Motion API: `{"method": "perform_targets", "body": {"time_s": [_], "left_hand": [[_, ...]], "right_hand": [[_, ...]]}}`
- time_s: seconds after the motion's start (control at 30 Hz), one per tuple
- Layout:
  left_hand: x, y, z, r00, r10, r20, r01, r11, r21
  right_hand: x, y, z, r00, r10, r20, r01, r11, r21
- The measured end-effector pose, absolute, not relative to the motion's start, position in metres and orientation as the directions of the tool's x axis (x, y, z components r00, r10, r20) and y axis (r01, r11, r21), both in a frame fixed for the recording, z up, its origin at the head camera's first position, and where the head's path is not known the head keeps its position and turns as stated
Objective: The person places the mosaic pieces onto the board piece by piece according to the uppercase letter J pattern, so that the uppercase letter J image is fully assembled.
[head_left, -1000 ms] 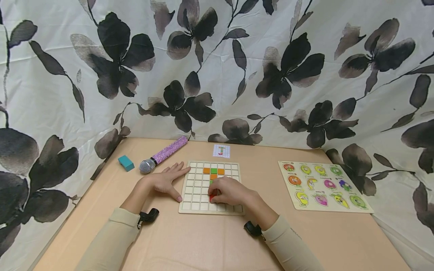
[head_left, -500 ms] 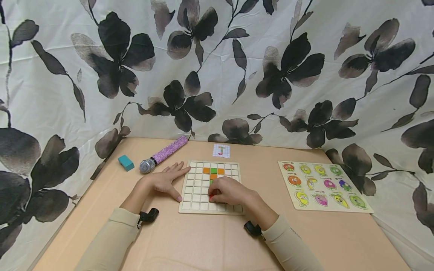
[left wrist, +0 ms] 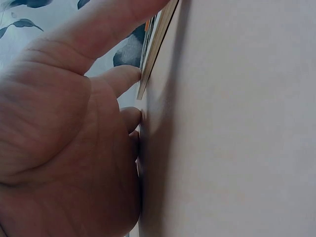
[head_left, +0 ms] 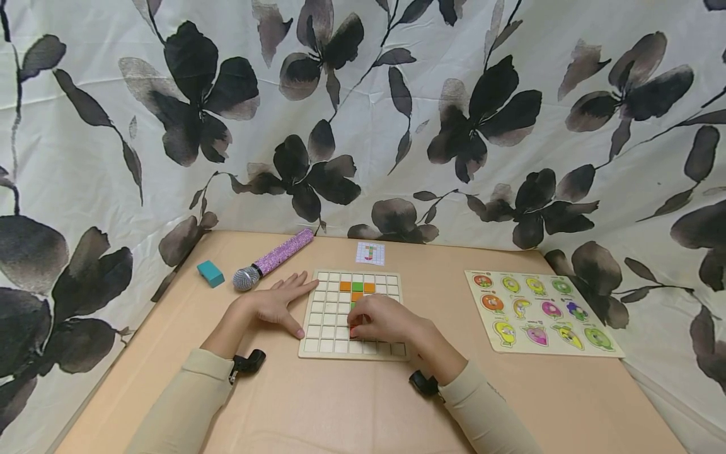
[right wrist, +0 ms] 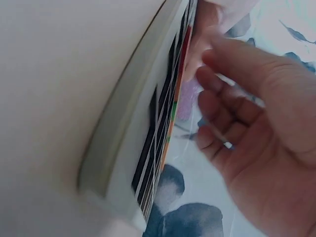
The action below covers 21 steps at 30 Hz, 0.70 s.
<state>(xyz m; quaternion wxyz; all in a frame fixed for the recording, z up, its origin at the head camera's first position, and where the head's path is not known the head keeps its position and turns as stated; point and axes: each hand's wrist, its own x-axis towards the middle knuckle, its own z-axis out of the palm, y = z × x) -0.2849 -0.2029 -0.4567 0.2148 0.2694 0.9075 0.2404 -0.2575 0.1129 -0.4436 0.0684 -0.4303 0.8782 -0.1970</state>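
The white grid board [head_left: 326, 345] lies on the table, with orange and green square tiles [head_left: 357, 286] in its upper cells. At its left edge my left hand [head_left: 272, 304] rests with fingers spread, index finger and thumb reaching the rim. Over the board's lower middle hovers my right hand [head_left: 382, 318], fingers loosely curled. A red tile [right wrist: 186, 47] lies in the board just below its fingertips. In the right wrist view a slim gap shows between that tile and the fingers. The right hand covers part of the tile column in the head view.
A glittery purple microphone [head_left: 283, 251] and a teal block [head_left: 211, 273] lie at the back left. Behind the board is a small card with a letter J pattern [head_left: 370, 253]. A fruit picture board [head_left: 541, 312] lies at the right. Floral cloth [head_left: 363, 126] hangs behind the table.
My right hand shifts only very slightly at the red tile, and less of the tile's red shows now. My left hand has stayed at the board's edge.
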Motion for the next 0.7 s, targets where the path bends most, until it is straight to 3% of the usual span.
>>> {"method": "perform_targets", "body": {"time_s": [0.33,0.7], "left_hand": [[-0.285,-0.203,-0.457,-0.762,0.593,-0.26,0.39,0.741,0.547],[-0.284,-0.202,-0.456,-0.761,0.594,-0.261,0.382,0.736,0.559]], "right_hand": [[-0.255,0.134,-0.417,-0.701,-0.71,0.068,-0.636,0.58,-0.509],[-0.258,0.166,-0.404,-0.74,-0.669,0.071,-0.595,0.601,-0.533]]}}
